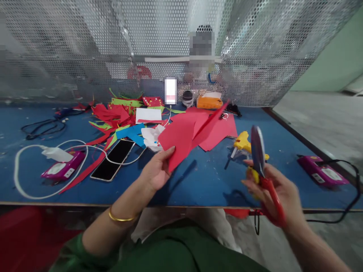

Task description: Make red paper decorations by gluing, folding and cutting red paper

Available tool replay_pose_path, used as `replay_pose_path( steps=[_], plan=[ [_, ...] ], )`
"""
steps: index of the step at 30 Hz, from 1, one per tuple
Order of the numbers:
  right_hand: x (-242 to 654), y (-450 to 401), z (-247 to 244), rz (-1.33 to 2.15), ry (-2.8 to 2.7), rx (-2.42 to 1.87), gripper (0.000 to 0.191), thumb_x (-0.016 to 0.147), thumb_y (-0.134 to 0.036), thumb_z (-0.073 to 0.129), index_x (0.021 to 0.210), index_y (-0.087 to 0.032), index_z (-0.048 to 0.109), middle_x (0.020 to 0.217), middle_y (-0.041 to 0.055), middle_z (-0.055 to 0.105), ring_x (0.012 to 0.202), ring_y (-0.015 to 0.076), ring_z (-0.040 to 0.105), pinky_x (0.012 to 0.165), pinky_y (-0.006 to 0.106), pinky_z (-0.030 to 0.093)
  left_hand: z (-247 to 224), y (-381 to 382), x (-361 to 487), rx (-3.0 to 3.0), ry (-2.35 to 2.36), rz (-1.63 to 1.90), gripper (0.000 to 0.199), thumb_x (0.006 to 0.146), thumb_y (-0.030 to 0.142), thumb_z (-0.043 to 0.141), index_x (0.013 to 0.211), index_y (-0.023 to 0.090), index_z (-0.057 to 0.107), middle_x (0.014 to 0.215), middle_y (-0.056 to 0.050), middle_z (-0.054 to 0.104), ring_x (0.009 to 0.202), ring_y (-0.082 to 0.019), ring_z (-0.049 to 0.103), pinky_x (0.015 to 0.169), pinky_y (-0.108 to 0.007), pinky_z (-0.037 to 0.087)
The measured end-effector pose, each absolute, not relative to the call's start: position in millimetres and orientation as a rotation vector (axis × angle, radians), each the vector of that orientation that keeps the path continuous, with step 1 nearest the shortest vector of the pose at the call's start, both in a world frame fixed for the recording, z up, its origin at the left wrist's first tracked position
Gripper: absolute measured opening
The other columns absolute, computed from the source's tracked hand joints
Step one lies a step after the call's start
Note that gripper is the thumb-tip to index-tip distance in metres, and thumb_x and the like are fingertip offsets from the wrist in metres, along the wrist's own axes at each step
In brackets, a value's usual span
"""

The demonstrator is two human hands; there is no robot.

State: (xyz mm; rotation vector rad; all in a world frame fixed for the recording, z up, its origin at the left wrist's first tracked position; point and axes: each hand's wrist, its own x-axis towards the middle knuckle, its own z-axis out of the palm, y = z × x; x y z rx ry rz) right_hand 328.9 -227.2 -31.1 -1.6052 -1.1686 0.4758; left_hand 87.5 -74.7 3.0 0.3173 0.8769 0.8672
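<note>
A blue table (210, 183) stretched across the middle of the frame. Left of centre lay a heap of red and green paper scraps (113, 116) — below it, a dark-screened phone (115, 160). A black cable (45, 128) curled at the left, above a purple box (76, 161). Right of centre lay red sheets (219, 136), a yellow glue gun (242, 141) beside them — and, farther right, another purple box (310, 170).

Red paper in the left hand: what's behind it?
Behind the red paper in the left hand, more red sheets lie on the blue table; their covered parts and anything beneath are hidden.
</note>
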Motion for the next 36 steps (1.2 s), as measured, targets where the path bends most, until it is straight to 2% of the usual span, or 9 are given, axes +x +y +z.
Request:
replay_pose_path(
  steps=[7,10,13,21,24,26,28,33,36],
  plan=[
    [240,-189,-40,1.160,-0.654,-1.086,0.050,0.078,-0.052,0.077,0.112,-0.019,0.060,0.088,0.0049,0.070,0.061,0.0136,0.062,0.057,0.029,0.055,-32,-111,117,0.192,0.742,1.010,0.017,0.088,0.004,0.063,0.100,0.015,0.070,0.079,-0.002,0.077,0.064,-0.012,0.073,0.058,-0.018,0.060],
    [231,-177,-35,1.196,-0.606,-1.037,0.049,0.078,-0.056,0.076,0.106,-0.018,0.062,0.076,0.0008,0.067,0.057,0.0119,0.059,0.055,0.026,0.052,-40,-118,114,0.206,0.738,1.039,0.020,0.087,0.002,0.064,0.102,0.014,0.069,0.086,-0.005,0.079,0.073,-0.015,0.076,0.065,-0.020,0.063],
    [231,-168,-30,1.153,-0.559,-1.057,0.047,0.066,-0.041,0.088,0.101,-0.019,0.065,0.069,-0.0044,0.062,0.054,0.0105,0.055,0.051,0.024,0.049,-42,-123,108,0.179,0.772,1.087,0.024,0.086,0.000,0.063,0.103,0.014,0.070,0.089,-0.005,0.079,0.075,-0.014,0.076,0.069,-0.021,0.063],
    [241,-162,-34,1.051,-0.549,-1.131,0.056,0.058,-0.038,0.089,0.106,-0.019,0.067,0.086,-0.0010,0.064,0.067,0.0139,0.059,0.058,0.028,0.052,-45,-141,83,0.388,0.822,1.049,0.017,0.079,0.010,0.075,0.091,0.021,0.072,0.095,-0.001,0.078,0.091,-0.016,0.074,0.081,-0.025,0.061],
    [255,-164,-35,0.978,-0.662,-1.212,0.054,0.059,-0.037,0.088,0.105,-0.020,0.067,0.082,-0.0018,0.064,0.066,0.0142,0.058,0.061,0.028,0.051,-34,-151,55,0.667,0.916,0.712,0.013,0.076,0.027,0.081,0.084,0.019,0.075,0.092,-0.005,0.078,0.080,-0.018,0.074,0.070,-0.025,0.060],
    [266,-166,-32,0.944,-0.767,-1.260,0.052,0.058,-0.036,0.088,0.104,-0.021,0.067,0.079,-0.0025,0.064,0.068,0.0143,0.059,0.063,0.029,0.050,-17,-153,36,0.948,0.905,0.337,0.024,0.078,0.039,0.079,0.071,0.017,0.073,0.074,-0.008,0.076,0.062,-0.016,0.069,0.055,-0.022,0.052],
    [275,-168,-27,0.936,-0.901,-1.299,0.050,0.059,-0.035,0.087,0.103,-0.021,0.067,0.074,-0.0045,0.061,0.065,0.0137,0.057,0.062,0.029,0.049,4,-147,27,1.259,0.910,0.254,0.033,0.080,0.045,0.075,0.061,0.018,0.071,0.062,-0.006,0.072,0.054,-0.014,0.062,0.054,-0.023,0.048],
    [284,-172,-19,0.940,-1.158,-1.305,0.042,0.067,-0.031,0.080,0.107,-0.023,0.067,0.065,-0.0077,0.054,0.054,0.0113,0.050,0.052,0.027,0.042,18,-102,50,1.753,1.104,0.842,0.013,0.077,0.032,0.079,0.085,0.022,0.077,0.093,-0.004,0.077,0.091,-0.021,0.067,0.085,-0.029,0.050],
    [283,-174,-17,0.846,-1.181,-1.326,0.043,0.068,-0.029,0.079,0.109,-0.024,0.067,0.068,-0.0064,0.057,0.056,0.0120,0.052,0.053,0.028,0.044,-4,-86,70,1.336,1.109,0.955,0.043,0.067,0.025,0.087,0.108,0.018,0.072,0.118,-0.010,0.072,0.111,-0.023,0.065,0.098,-0.031,0.048]
  ],
)
